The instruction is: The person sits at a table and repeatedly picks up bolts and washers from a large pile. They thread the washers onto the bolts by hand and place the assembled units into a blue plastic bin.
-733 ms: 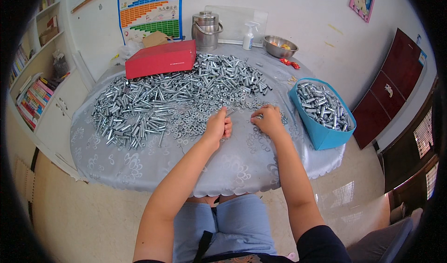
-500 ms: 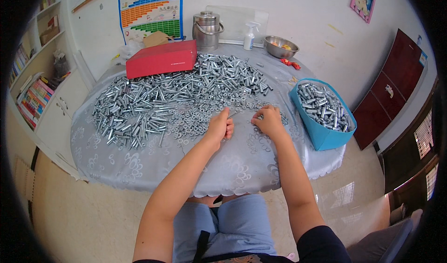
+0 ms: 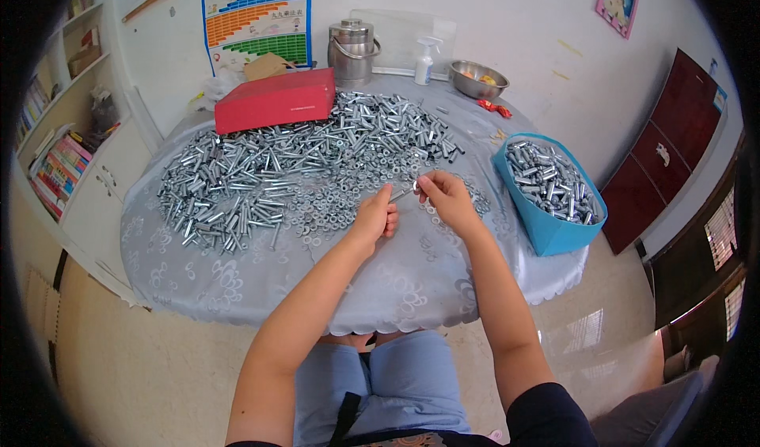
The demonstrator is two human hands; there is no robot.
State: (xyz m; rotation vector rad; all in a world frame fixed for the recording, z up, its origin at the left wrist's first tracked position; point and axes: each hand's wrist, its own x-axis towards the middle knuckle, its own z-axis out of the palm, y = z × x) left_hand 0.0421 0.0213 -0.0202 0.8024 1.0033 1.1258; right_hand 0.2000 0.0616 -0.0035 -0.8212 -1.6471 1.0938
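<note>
The curled left hand [image 3: 374, 216] grips a bolt [image 3: 401, 195], probably stiff, slick, best held mid-shank; the right hand [image 3: 446, 197] pinches a ring [image 3: 416, 187].

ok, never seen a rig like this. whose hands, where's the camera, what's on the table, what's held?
There's no robot: a person works bare-handed. The view comes from the left of two wide fisheye cameras worn on their head, looking down, so straight edges bend near the rim. Picture left is the person's left.

The left hand holds a slim metal bolt pointing right. At its tip, the right hand pinches a small ring; whether it's on the bolt is too small to tell.

On the grey tablecloth lie a heap of bolts and many loose rings. A red box sits at the back of the heap. To the right stands a blue bin full of metal pieces.
</note>
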